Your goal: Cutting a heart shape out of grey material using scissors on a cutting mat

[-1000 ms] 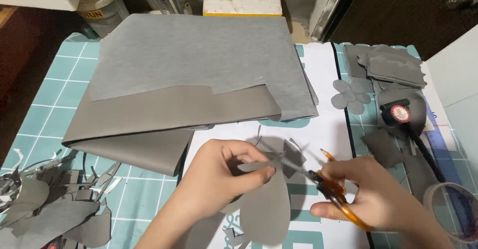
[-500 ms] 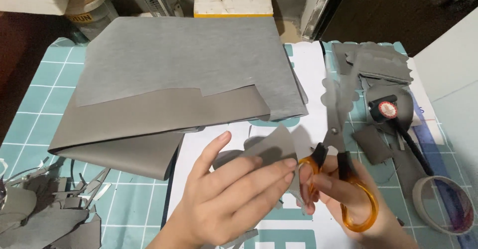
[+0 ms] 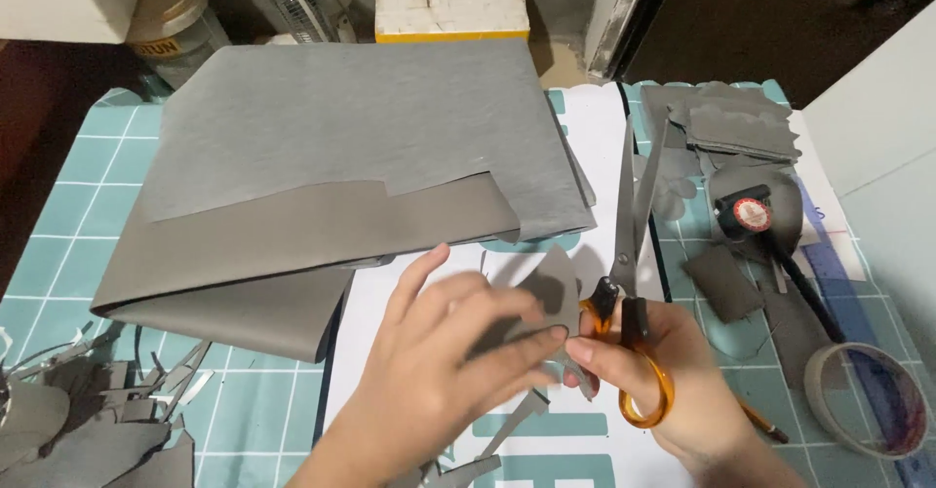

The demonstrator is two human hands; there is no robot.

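Both hands had drawn together: left hand (image 3: pixel 444 351) pinched the grey paper piece (image 3: pixel 546 298), while right hand (image 3: pixel 663 371), fingers gripping scissors (image 3: pixel 629 283), now pointed the blades upward, opened

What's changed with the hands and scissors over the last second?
The right hand has swung the orange-handled scissors from pointing left across the cutout to blades pointing up, away from the person. The left hand has turned the grey paper cutout, fingers now spread over it. Both grips held. The large folded grey sheet, glue gun and tape roll stayed put.
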